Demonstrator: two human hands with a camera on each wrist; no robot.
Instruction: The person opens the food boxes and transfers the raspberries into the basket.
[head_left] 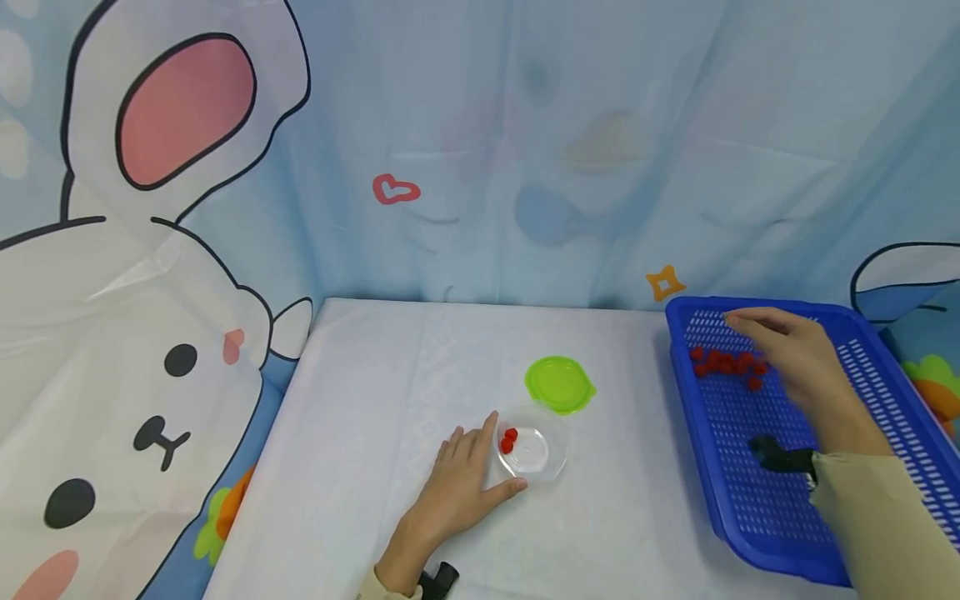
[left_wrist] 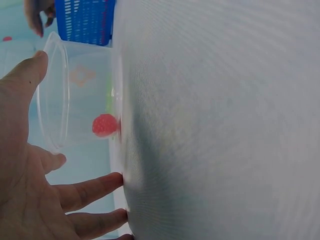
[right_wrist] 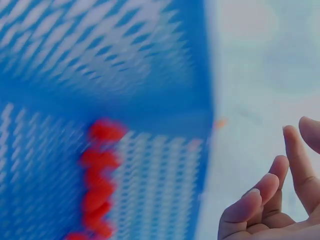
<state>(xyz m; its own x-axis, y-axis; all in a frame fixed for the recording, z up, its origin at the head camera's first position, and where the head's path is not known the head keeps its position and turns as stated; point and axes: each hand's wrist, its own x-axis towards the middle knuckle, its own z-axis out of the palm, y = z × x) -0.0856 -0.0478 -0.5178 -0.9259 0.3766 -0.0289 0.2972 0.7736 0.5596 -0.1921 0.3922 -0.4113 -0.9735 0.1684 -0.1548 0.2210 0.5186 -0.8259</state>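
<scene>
A clear round plastic container [head_left: 557,454] stands on the table, holding two small red pieces [head_left: 508,440]; in the left wrist view one looks like a bumpy raspberry [left_wrist: 104,125]. My left hand [head_left: 461,479] rests beside the container, with thumb and forefinger spread around its near side and the fingers fairly straight. My right hand [head_left: 798,358] hovers over the blue basket [head_left: 720,492]. In the right wrist view, the right hand's fingers [right_wrist: 298,170] are loosely bent, the thumb is close to the forefinger, and nothing shows between them. Several red pieces [head_left: 723,362] lie in the basket.
A green lid [head_left: 559,385] lies flat just behind the container. The white-covered table [head_left: 390,367] ends at a printed curtain [head_left: 480,150] at the back. The basket's raised rim [head_left: 701,467] stands at the right side.
</scene>
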